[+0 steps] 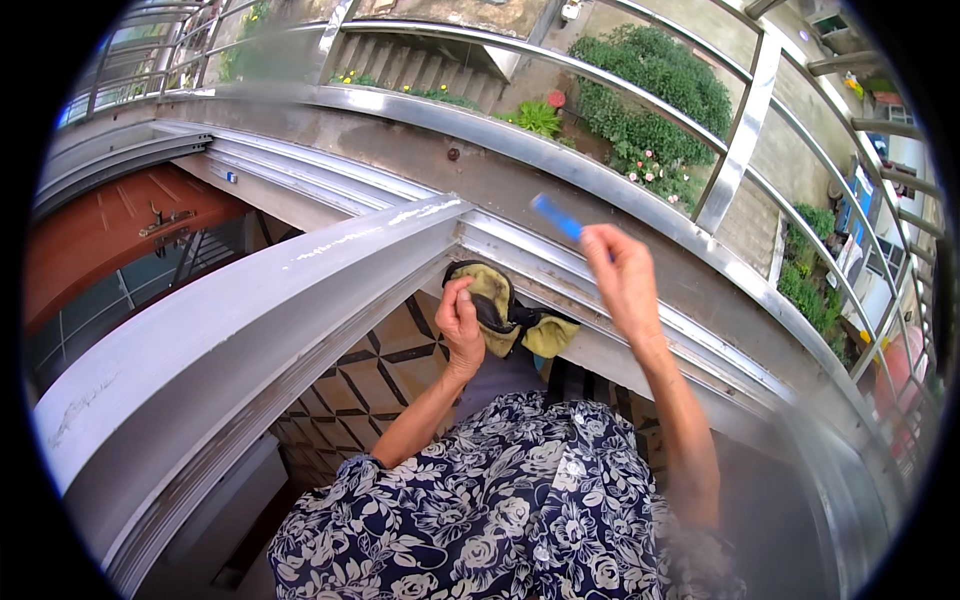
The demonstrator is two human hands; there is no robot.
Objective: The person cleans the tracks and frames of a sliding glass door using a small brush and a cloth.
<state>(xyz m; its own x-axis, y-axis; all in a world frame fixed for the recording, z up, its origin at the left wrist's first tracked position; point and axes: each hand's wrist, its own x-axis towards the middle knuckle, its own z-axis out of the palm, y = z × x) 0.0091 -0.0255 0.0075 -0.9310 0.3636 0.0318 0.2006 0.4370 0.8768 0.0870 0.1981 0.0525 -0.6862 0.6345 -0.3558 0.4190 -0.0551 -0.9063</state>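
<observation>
My right hand (624,281) is raised over the window track and grips a small blue tool (556,215) by one end. Motion blurs that tool, so its exact kind is unclear. Lower and to the left, my left hand (460,324) has its fingers curled against a dirty yellow-and-black cloth (491,289), apparently pinching its edge. The cloth is bunched up, and one yellow flap (550,334) sticks out to the right over the inner sill edge. Beneath the hands runs a metal sliding-window track (525,255), with dirt along its grooves.
A pale window frame upright (300,251) slants from the track to the lower left. Stainless steel railings (739,142) curve along the outer ledge (390,142), above a yard with shrubs (652,90). A reddish-brown panel with a latch (127,217) stands at left. Patterned tiles (390,360) show below.
</observation>
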